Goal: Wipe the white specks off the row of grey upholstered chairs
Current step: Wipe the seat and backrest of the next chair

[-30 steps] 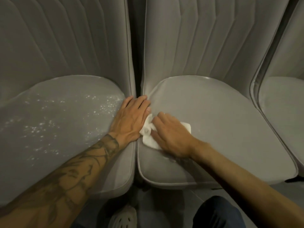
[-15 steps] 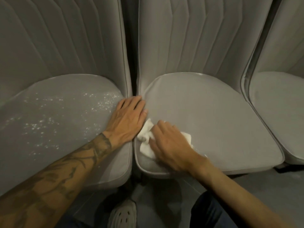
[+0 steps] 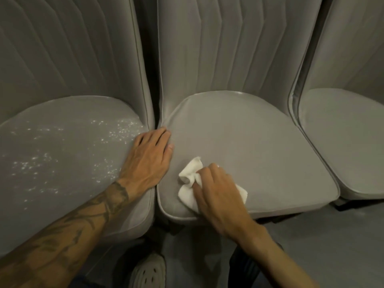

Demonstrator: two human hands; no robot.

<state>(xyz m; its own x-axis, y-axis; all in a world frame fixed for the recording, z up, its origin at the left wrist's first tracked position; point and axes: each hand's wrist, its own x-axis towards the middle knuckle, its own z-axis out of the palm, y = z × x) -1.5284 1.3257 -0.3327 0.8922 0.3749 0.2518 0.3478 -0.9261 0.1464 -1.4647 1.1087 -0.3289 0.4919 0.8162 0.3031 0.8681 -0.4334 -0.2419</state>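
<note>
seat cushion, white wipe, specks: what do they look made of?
Middle seat cushion: looks like short-pile velvety fabric, matte with soft sheen, piped edge. White wipe gripped by the right hand: crumpled, soft folds, likely tissue or thin cloth; cannot tell which. White specks on the left seat: loose fine bits, maybe powder or crumbs; unclear.

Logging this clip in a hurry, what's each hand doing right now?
Left hand: open, resting flat where the speckled seat meets the middle seat.
Right hand: fingers curled on the white cloth, holding it against the middle seat.
</note>
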